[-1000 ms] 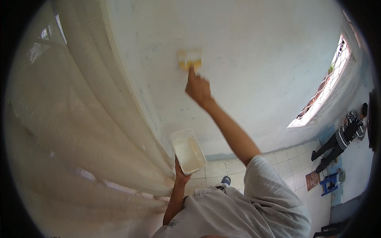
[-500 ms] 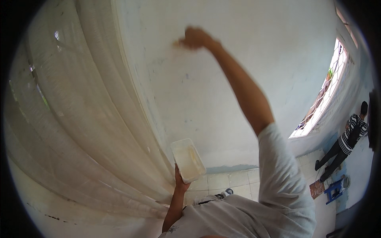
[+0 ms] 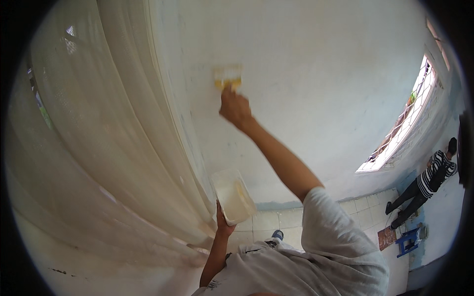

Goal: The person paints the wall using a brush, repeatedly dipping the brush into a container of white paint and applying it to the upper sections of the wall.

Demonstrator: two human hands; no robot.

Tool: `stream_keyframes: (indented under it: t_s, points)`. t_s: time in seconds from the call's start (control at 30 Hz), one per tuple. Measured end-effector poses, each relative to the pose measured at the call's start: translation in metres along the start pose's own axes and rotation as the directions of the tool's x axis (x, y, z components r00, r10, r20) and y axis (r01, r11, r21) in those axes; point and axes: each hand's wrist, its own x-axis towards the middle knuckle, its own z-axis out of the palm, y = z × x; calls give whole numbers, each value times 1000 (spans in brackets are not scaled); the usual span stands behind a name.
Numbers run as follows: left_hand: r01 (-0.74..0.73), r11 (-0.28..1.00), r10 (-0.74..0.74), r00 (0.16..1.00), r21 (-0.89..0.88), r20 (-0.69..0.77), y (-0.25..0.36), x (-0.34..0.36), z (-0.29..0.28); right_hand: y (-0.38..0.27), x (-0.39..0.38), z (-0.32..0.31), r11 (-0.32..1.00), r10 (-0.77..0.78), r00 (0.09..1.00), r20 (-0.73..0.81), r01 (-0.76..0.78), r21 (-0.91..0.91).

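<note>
At the upper middle, my right hand [image 3: 235, 107] is closed round a wide flat paintbrush [image 3: 227, 76], pale at the top with a yellow band near my fingers and slightly blurred. Its pale edge points up and lies against or just in front of the white wall [image 3: 296, 93]; which of the two I cannot tell. Lower down, my left hand [image 3: 224, 220] grips the near side of a whitish rectangular tub [image 3: 232, 197]. Cream-coloured smears and a yellowish streak show inside it.
A long beige curtain [image 3: 113, 128] hangs along the left. To the right is a window with a grille [image 3: 405, 118]. A person in a striped top [image 3: 437, 172] stands at the far right, near a blue stool [image 3: 409, 241]. Pale tiles [image 3: 266, 222] cover the floor.
My right hand has come down the wall, and the paintbrush has turned so that its broad face shows above my fingers. My left hand and the tub have stayed nearly in place.
</note>
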Motion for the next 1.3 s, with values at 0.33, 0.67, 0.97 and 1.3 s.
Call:
stream_keyframes:
  t_s: [0.33,0.67,0.97,1.3]
  points:
    - [-83,995,82,996,53,20,1,-14,8,39,61,-11,971,-186,862,472,87,223]
    - [-203,977,197,977,70,85,-26,-11,-5,-60,212,-260,973,-227,888,-400,194,-123]
    - [-97,994,96,995,58,24,-27,-18,-1,45,-76,59,998,13,998,69,-17,61]
    - [-34,999,34,999,33,6,-27,-14,-17,154,-63,27,976,207,854,477,-214,-40]
